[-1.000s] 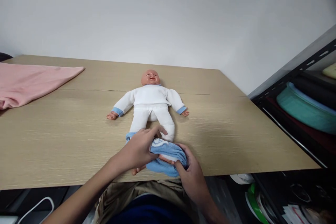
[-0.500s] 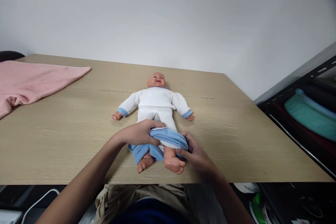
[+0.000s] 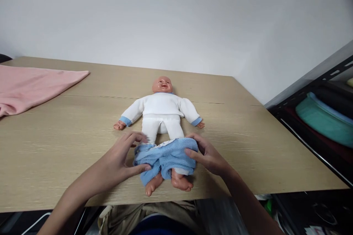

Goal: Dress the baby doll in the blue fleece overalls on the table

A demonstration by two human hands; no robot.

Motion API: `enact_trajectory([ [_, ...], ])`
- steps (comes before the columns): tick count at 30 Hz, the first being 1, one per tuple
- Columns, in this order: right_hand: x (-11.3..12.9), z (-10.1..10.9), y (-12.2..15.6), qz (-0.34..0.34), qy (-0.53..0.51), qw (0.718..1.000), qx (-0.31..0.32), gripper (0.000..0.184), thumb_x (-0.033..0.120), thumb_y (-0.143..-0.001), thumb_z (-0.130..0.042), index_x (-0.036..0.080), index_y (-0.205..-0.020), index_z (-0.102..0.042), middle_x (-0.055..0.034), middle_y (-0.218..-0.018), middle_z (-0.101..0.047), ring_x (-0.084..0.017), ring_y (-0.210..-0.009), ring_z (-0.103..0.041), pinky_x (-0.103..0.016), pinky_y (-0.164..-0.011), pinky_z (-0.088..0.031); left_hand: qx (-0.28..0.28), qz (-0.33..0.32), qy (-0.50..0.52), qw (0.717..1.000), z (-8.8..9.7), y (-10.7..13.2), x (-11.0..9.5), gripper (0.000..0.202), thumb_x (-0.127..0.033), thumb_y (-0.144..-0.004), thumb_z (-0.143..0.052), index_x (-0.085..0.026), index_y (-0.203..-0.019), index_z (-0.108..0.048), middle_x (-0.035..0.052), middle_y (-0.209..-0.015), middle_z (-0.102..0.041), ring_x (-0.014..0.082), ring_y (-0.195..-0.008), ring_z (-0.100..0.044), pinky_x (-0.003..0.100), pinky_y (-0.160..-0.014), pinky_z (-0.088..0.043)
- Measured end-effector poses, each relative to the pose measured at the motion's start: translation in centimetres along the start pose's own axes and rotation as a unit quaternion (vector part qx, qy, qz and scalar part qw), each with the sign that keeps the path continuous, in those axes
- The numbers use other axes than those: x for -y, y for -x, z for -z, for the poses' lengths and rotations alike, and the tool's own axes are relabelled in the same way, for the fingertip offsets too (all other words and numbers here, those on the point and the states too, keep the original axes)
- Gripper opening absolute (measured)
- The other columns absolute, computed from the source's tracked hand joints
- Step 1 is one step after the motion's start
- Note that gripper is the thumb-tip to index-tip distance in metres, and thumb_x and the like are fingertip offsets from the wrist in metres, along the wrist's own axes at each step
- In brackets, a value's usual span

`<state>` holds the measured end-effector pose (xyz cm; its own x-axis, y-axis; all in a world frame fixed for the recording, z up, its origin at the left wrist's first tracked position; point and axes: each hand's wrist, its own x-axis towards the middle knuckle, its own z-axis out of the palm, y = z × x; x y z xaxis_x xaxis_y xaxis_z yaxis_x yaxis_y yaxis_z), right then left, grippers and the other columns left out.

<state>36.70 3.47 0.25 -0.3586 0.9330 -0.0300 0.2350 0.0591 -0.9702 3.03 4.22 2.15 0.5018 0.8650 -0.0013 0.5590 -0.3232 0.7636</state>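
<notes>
A baby doll [image 3: 162, 112] in a white top and white leggings lies on its back on the wooden table [image 3: 68, 132], head toward the wall. Blue knit shorts [image 3: 164, 157] are bunched around its lower legs, with both bare feet sticking out below. My left hand [image 3: 120, 161] pinches the left side of the blue shorts between thumb and fingers. My right hand [image 3: 207, 154] grips the right side of the shorts beside the doll's leg.
A pink cloth [image 3: 30, 86] lies at the table's far left. A black metal shelf [image 3: 317, 114] stands to the right, holding a teal basin [image 3: 325, 119]. A white wall runs behind the table. My lap is just below the near table edge.
The blue shorts went from covering the doll's feet to sitting higher on its lower legs, baring the feet. Both hands shifted with the shorts toward the doll's knees.
</notes>
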Motion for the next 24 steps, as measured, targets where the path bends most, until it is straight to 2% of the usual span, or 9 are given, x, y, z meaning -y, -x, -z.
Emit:
enact_trajectory([
  [3,0.0,-0.1,-1.5,0.045,0.056,0.997,-0.019,0.024,0.045,-0.099,-0.073,0.023,-0.107,-0.067,-0.0013,-0.099,-0.06,-0.02,-0.094,-0.058,-0.032,-0.089,-0.047,0.029,0.01,0.025,0.999,0.2,0.6,1.0,0.037,-0.058,-0.1,-0.071,-0.03,-0.122,-0.062,0.0063,-0.154,-0.054,0.0311,-0.144,-0.051,0.043,-0.12,-0.044],
  [5,-0.5,-0.2,-2.5,0.059,0.05,0.996,-0.049,0.021,0.043,-0.101,-0.071,0.025,-0.109,-0.065,-0.001,-0.101,-0.059,-0.02,-0.096,-0.057,-0.032,-0.09,-0.046,0.04,0.023,0.053,0.998,0.3,0.5,1.4,0.031,-0.057,-0.106,-0.063,-0.03,-0.121,-0.061,0.0055,-0.154,-0.055,0.0295,-0.144,-0.052,0.041,-0.12,-0.043],
  [8,-1.7,-0.8,-3.8,0.038,-0.011,0.996,-0.085,0.02,0.045,-0.104,-0.065,0.027,-0.111,-0.06,0.0017,-0.094,-0.058,-0.018,-0.086,-0.054,-0.03,-0.079,-0.045,0.02,0.054,0.101,0.993,0.2,-0.6,2.1,0.032,-0.058,-0.11,-0.051,-0.029,-0.119,-0.059,0.005,-0.127,-0.067,0.0257,-0.122,-0.063,0.038,-0.107,-0.051],
  [11,-2.3,-1.3,-4.7,0.018,-0.043,0.994,-0.1,0.022,0.048,-0.104,-0.063,0.027,-0.107,-0.056,0.0039,-0.086,-0.055,-0.017,-0.078,-0.051,-0.03,-0.072,-0.043,-0.023,0.07,0.133,0.988,0.0,-2.3,2.7,0.037,-0.063,-0.108,-0.053,-0.026,-0.113,-0.058,0.0027,-0.104,-0.067,0.0233,-0.099,-0.064,0.034,-0.09,-0.053],
  [14,-1.9,-1.4,-5.0,0.012,0.024,0.994,-0.102,0.022,0.045,-0.101,-0.067,0.025,-0.102,-0.06,0.0031,-0.087,-0.057,-0.017,-0.081,-0.054,-0.031,-0.075,-0.044,-0.02,0.066,0.144,0.987,0.0,-3.4,2.8,0.037,-0.062,-0.104,-0.061,-0.027,-0.116,-0.061,0.0028,-0.112,-0.069,0.0242,-0.108,-0.064,0.032,-0.091,-0.052],
  [16,-1.4,-1.2,-5.1,0.02,0.072,0.993,-0.095,0.021,0.043,-0.099,-0.07,0.024,-0.098,-0.063,0.0025,-0.088,-0.058,-0.018,-0.083,-0.055,-0.032,-0.078,-0.045,-0.002,0.061,0.11,0.992,0.5,-3.6,2.7,0.036,-0.06,-0.101,-0.067,-0.028,-0.117,-0.064,0.002,-0.114,-0.07,0.0247,-0.111,-0.064,0.032,-0.094,-0.051],
  [19,-0.7,-0.8,-5.6,0.09,0.094,0.984,-0.12,0.016,0.038,-0.099,-0.069,0.023,-0.094,-0.063,-0.0004,-0.094,-0.058,-0.02,-0.091,-0.058,-0.034,-0.087,-0.047,0.027,0.045,0.032,0.998,1.7,-3.6,2.4,0.034,-0.06,-0.098,-0.072,-0.028,-0.11,-0.069,0.002,-0.108,-0.07,0.0251,-0.105,-0.062,0.033,-0.093,-0.049],
  [21,-0.6,-0.7,-6.1,0.15,0.097,0.974,-0.14,0.011,0.033,-0.101,-0.067,0.023,-0.097,-0.063,-0.0036,-0.103,-0.06,-0.022,-0.102,-0.061,-0.037,-0.096,-0.048,0.026,0.021,-0.002,0.999,2.4,-3.7,2.3,0.033,-0.058,-0.098,-0.072,-0.029,-0.113,-0.07,0.0035,-0.113,-0.069,0.0265,-0.108,-0.062,0.034,-0.097,-0.049],
  [24,-0.9,-0.6,-6.8,0.193,0.12,0.963,-0.147,0.007,0.032,-0.104,-0.065,0.024,-0.103,-0.063,-0.0062,-0.112,-0.066,-0.024,-0.112,-0.063,-0.04,-0.105,-0.047,0.014,0.009,0.01,1.0,2.7,-4.3,2.3,0.033,-0.056,-0.1,-0.069,-0.029,-0.119,-0.069,0.0048,-0.118,-0.07,0.0285,-0.112,-0.061,0.035,-0.099,-0.05],
])
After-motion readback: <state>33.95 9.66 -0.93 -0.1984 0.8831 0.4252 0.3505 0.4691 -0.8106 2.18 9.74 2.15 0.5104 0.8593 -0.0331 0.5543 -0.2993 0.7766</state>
